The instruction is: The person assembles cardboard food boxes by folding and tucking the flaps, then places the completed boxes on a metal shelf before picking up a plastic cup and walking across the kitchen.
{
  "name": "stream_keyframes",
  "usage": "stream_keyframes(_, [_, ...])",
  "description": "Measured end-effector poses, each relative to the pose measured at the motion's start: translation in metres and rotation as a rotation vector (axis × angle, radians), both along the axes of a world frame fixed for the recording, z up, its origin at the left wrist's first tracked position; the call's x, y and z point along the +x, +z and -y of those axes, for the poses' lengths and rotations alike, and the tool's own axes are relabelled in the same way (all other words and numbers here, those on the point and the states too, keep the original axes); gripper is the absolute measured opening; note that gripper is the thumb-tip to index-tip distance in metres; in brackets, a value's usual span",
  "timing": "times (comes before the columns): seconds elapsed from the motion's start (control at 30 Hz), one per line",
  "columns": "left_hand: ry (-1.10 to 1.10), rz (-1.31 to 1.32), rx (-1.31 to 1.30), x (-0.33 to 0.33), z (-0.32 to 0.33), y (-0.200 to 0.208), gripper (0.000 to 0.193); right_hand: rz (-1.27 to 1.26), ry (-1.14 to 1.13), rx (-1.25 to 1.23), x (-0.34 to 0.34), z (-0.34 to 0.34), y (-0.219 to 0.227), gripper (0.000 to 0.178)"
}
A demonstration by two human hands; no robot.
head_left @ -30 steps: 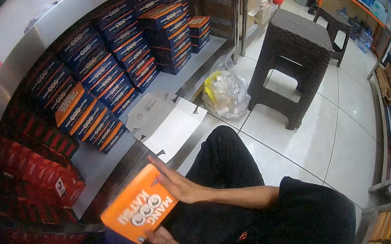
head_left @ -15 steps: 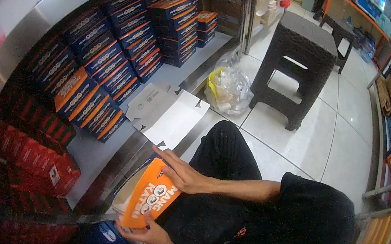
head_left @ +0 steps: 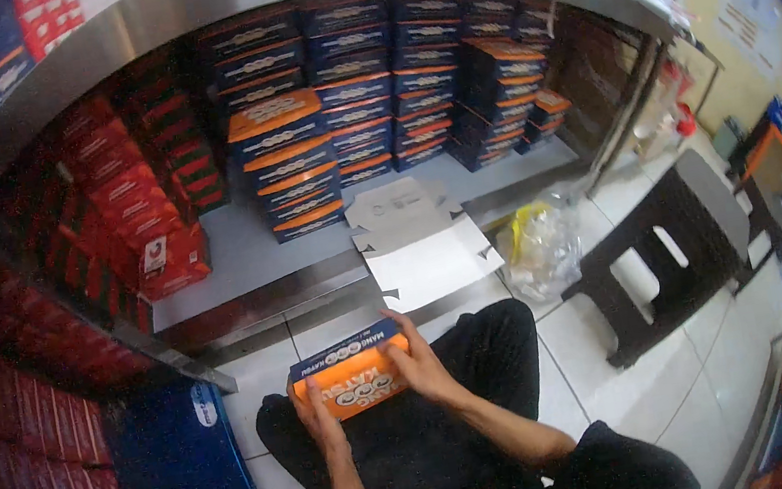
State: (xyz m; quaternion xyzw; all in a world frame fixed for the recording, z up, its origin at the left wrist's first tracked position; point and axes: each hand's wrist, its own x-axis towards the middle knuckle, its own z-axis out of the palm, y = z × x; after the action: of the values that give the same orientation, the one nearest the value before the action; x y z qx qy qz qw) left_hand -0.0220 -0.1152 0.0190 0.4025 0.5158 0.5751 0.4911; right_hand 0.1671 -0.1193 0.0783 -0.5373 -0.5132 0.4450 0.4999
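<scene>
An orange and dark blue carton box (head_left: 362, 374) is held above my lap, its orange top toward me and its blue side facing away. My left hand (head_left: 321, 419) grips the box's left end. At its right end, my right hand (head_left: 419, 367) has its thumb on the orange face and its fingers over the far edge. Beyond the box lies a flat, unfolded carton blank (head_left: 429, 264), white and grey inside, with slotted corners. It rests partly on the shelf edge and reaches out over the front.
Stacked blue and orange boxes (head_left: 356, 113) fill the low shelf (head_left: 243, 267) under a metal counter. Red boxes (head_left: 126, 198) stand to the left, beside a large blue container (head_left: 190, 487). A clear plastic bag (head_left: 545, 247) and a dark stool (head_left: 709, 207) are on the tiled floor at right.
The carton's orange lid, tilted with a gap at its side before, now lies down against the blue side. Both hands have moved to its ends. The view has turned left.
</scene>
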Motion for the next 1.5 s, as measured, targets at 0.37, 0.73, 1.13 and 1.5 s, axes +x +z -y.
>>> stream_keyframes(0.37, [-0.193,-0.025,-0.034,-0.028,0.016,0.020,0.054,-0.071,0.516,-0.181,0.039,-0.008,0.002,0.065])
stream_keyframes(0.73, [-0.078,-0.447,0.299,-0.036,-0.001,0.035,0.067,0.393,1.107,0.143,0.060,-0.083,0.017,0.021])
stream_keyframes(1.13, [0.121,0.070,0.276,-0.062,0.002,0.049,0.043,-0.380,-0.176,0.227,-0.039,-0.406,0.136,0.056])
stream_keyframes(1.5, [0.145,0.100,0.326,-0.077,0.023,0.035,0.030,0.568,-0.354,0.545,0.001,-0.288,0.090,0.046])
